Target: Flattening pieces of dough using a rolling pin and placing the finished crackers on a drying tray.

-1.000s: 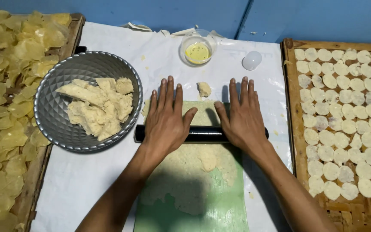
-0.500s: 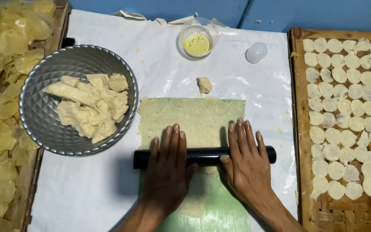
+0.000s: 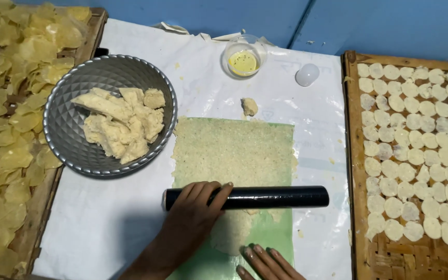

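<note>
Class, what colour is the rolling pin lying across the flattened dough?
Black and glossy; the rolling pin shows best in the head view, with the left hand resting on it.

The left hand [image 3: 193, 218] lies over the black cylindrical rolling pin [image 3: 247, 197], across the thin flattened sheet of pale dough [image 3: 233, 155] on green plastic; the right hand [image 3: 265, 263] rests flat at the sheet's near edge.
</note>
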